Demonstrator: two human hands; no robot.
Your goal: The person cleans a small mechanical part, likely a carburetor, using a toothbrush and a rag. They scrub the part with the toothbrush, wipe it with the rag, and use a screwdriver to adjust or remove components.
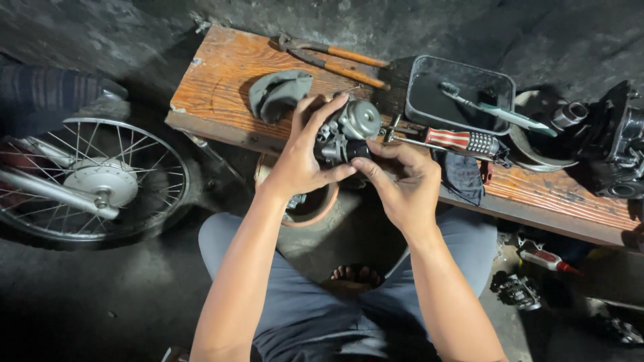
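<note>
A grey metal carburetor [349, 129] with a round cap sits between both my hands, held above the front edge of a wooden bench [221, 80]. My left hand [302, 157] wraps its left side, fingers over the top. My right hand [402, 184] grips its lower right, thumb under the body. A screwdriver [456, 141] with a red, white and dark patterned handle lies on the bench just right of the carburetor, its shaft pointing at it.
Pliers [335, 59] with orange handles and a grey rag [276, 92] lie on the bench. A black tray [459, 94] holds a toothbrush [496, 110]. A dark engine part [614, 144] stands at right. A spoked wheel [94, 181] is at left, an orange bowl [312, 204] below the bench.
</note>
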